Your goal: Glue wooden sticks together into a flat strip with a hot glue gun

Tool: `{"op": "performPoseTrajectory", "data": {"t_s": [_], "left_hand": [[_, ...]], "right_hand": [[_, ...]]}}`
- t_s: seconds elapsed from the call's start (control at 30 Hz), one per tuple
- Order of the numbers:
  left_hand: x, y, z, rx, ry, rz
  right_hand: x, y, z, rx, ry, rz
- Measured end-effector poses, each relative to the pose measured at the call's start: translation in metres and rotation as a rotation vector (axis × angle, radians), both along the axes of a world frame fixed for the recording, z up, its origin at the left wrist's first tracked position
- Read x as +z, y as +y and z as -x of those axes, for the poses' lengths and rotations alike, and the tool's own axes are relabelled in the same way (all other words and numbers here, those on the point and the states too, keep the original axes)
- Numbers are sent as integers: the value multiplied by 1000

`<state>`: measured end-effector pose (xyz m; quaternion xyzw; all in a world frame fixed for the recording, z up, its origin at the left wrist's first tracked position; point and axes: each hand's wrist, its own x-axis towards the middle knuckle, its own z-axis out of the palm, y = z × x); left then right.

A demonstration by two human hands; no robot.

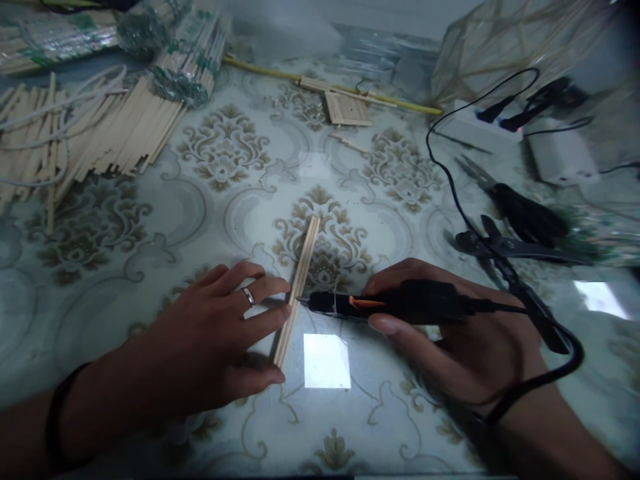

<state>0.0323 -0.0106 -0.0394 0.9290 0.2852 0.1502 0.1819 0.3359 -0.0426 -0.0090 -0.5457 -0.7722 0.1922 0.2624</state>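
Observation:
A narrow bundle of pale wooden sticks [306, 257] lies side by side on the patterned table cover, slanting up and to the right. My left hand [215, 333] steadies it from the left, fingertips along its edge and thumb at its near end. In my right hand [450, 333] is a black corded pen-like tool [400, 301] with a fine metal tip and an orange lever. Its tip meets, or nearly meets, the right edge of the sticks, close to my left fingertips; actual contact is too small to tell.
Loose wooden sticks [115, 133] and plastic-wrapped bundles [187, 60] lie at upper left. Behind are a yellow rod [260, 69] and a small stick panel [347, 110]. On the right are a white power strip [480, 127], black-handled pliers [525, 207] and trailing cords.

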Motion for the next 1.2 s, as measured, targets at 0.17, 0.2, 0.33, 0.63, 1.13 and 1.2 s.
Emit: {"op": "performPoseTrajectory", "data": {"t_s": [0.17, 0.2, 0.33, 0.63, 1.13, 1.2], "left_hand": [[2, 2, 0, -9, 8, 19], [2, 2, 0, -12, 14, 21], [3, 1, 0, -6, 30, 11], [1, 0, -1, 1, 17, 6], [1, 2, -1, -8, 19, 1], [1, 2, -1, -9, 26, 6]], "right_hand": [[0, 0, 0, 61, 18, 12], [1, 1, 0, 62, 16, 17], [3, 3, 2, 25, -1, 38], [-5, 8, -4, 40, 24, -28], [-8, 10, -6, -22, -8, -61], [-6, 10, -5, -29, -37, -58]]}}
